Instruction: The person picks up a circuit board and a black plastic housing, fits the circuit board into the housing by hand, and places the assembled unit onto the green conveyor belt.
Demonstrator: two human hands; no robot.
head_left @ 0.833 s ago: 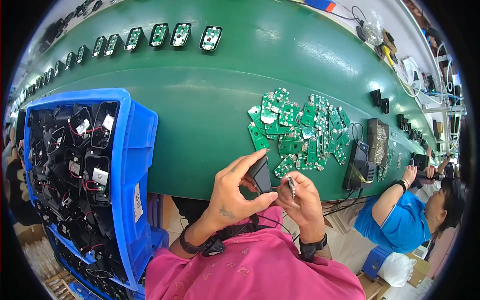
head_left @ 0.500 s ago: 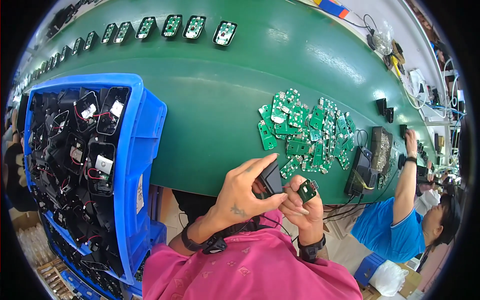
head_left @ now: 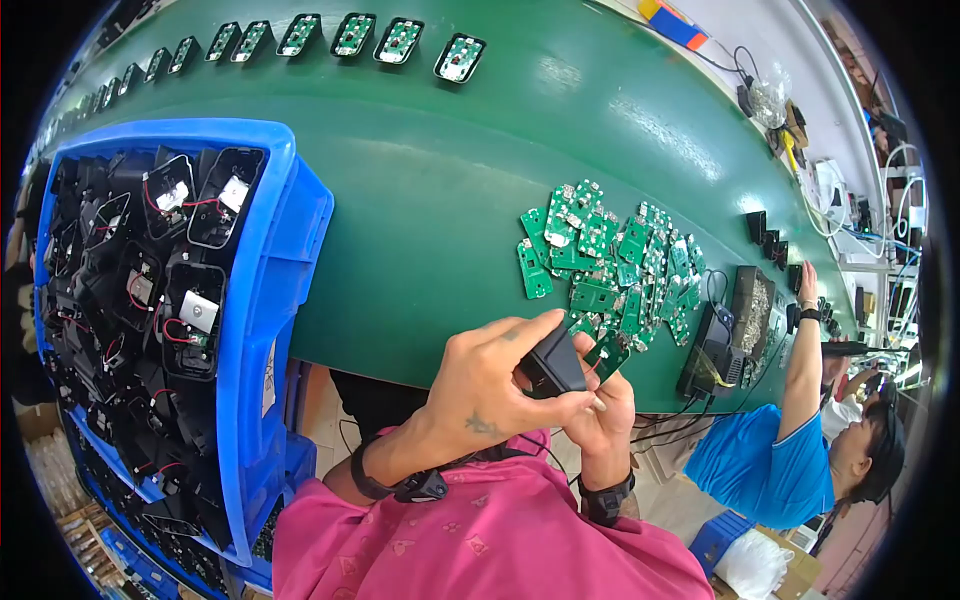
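My left hand [head_left: 485, 375] grips a black plastic housing [head_left: 555, 364] between thumb and fingers, its solid outer side partly toward me. Close beside it, my right hand [head_left: 602, 412] pinches a small green circuit board [head_left: 608, 352]. A short bit of red wire shows between the board and the housing; its ends are hidden by fingers. Just beyond both hands lies a loose pile of green circuit boards [head_left: 632, 262] on the green table.
At left stands a blue crate [head_left: 280, 230] full of black housings with red wires. Several housings with boards inside [head_left: 399, 42] line the far table edge. A soldering station [head_left: 712, 345] sits right of the pile. A co-worker in blue [head_left: 765, 460] reaches toward black housings [head_left: 770, 243].
The housing has turned in my left hand, and the board in my right hand has tilted and come up close against it. The co-worker's hand has shifted slightly.
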